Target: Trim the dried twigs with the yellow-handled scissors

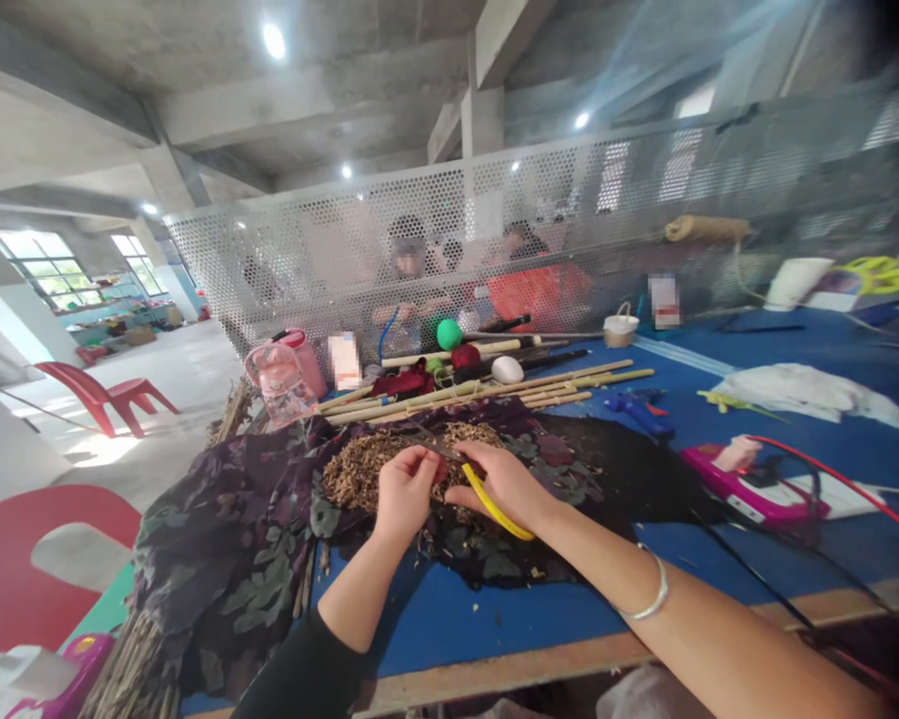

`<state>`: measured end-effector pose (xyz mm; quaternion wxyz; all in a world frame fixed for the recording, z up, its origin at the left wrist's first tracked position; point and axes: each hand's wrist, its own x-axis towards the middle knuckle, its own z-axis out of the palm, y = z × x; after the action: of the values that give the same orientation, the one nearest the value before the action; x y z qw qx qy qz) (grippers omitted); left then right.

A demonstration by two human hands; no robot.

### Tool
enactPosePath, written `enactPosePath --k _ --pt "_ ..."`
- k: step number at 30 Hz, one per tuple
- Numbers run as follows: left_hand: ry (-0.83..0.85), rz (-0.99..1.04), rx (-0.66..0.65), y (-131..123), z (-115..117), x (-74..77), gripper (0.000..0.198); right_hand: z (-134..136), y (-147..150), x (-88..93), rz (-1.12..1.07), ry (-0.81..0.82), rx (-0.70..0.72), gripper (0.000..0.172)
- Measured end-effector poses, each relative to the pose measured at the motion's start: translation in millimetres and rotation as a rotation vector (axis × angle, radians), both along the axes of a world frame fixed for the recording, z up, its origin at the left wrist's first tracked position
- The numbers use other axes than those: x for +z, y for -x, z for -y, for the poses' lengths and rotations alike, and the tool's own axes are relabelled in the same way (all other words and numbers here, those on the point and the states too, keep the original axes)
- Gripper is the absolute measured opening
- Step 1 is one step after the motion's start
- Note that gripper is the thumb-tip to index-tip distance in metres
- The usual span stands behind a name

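My right hand is closed around a pair of scissors with yellow handles; their dark blades point to the upper left. My left hand pinches right beside the blades, thumb and fingertips together. What sits in that pinch is too small to make out. Under and behind both hands lies a heap of brown dried plant bits. The heap rests on a dark floral cloth spread over the blue table.
Bamboo sticks, a green ball and a white ball lie behind the heap. A blue glue gun and a magenta power strip with cords are on the right. People sit beyond the perforated metal screen.
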<state>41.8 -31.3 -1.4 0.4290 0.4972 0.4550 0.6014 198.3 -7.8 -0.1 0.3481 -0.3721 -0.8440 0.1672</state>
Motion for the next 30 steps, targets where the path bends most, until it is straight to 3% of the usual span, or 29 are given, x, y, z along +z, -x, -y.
enactPosePath --k 3,8,16,25,30 --pt "-0.015 -0.032 0.053 -0.7 0.2 -1.0 0.024 -1.2 0.5 -3.2 0.038 -0.072 -0.03 0.063" --pt "-0.043 -0.041 0.05 -1.5 0.3 -3.1 0.026 -0.8 2.4 -4.9 0.017 -0.105 -0.021 0.067" --pt "-0.092 -0.112 0.048 -2.6 4.7 0.3 0.025 2.1 3.1 -1.1 -0.033 -0.02 0.021 0.052" --pt "-0.068 -0.116 0.063 -0.8 4.7 3.8 0.024 3.6 2.1 2.2 0.036 -0.031 -0.033 0.032" --pt "-0.062 -0.123 0.091 1.6 0.9 0.6 0.024 2.6 -0.7 2.7 0.094 -0.061 -0.063 0.042"
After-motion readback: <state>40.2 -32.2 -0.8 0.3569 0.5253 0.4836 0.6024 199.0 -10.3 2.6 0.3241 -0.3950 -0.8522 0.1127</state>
